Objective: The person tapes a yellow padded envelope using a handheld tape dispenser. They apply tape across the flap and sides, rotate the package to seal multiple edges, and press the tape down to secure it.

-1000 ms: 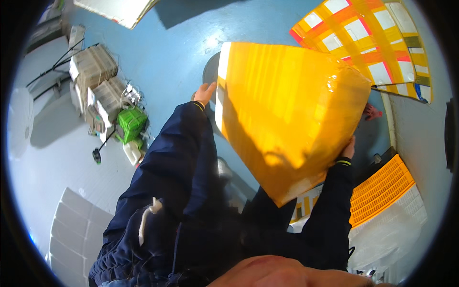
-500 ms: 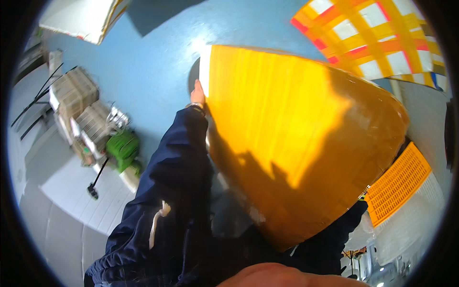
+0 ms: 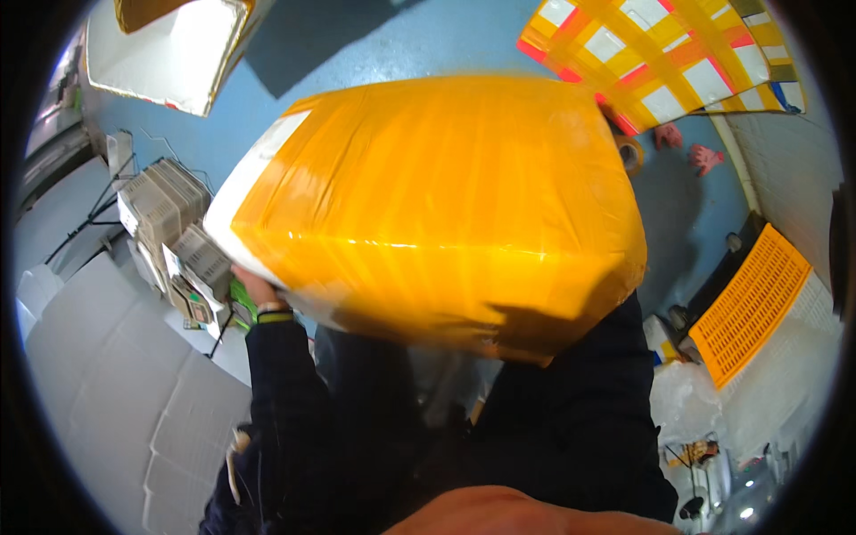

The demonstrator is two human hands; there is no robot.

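A large box (image 3: 437, 178) wrapped in shiny yellow-orange tape, white at its left end, is held up off the floor and fills the middle of the picture. Beneath the lower corner of that white end, my left hand (image 3: 257, 287) grips the edge, its fingers partly hidden. A dark sleeve (image 3: 624, 357) reaches up to the box's right side; my right hand is out of sight behind it.
Stacked grey crates (image 3: 165, 198) stand at the left, with large white blocks (image 3: 134, 401) below them. A white foam box (image 3: 160, 62) and a taped, checkered box (image 3: 660, 62) lie farther off. Right: a tape roll (image 3: 630, 155), pink gloves (image 3: 704, 160) and an orange crate (image 3: 751, 303).
The box has swung left and turned, so a long edge and two taped faces now show. My left hand has moved left and lower with it. Gloves and a tape roll have come into view.
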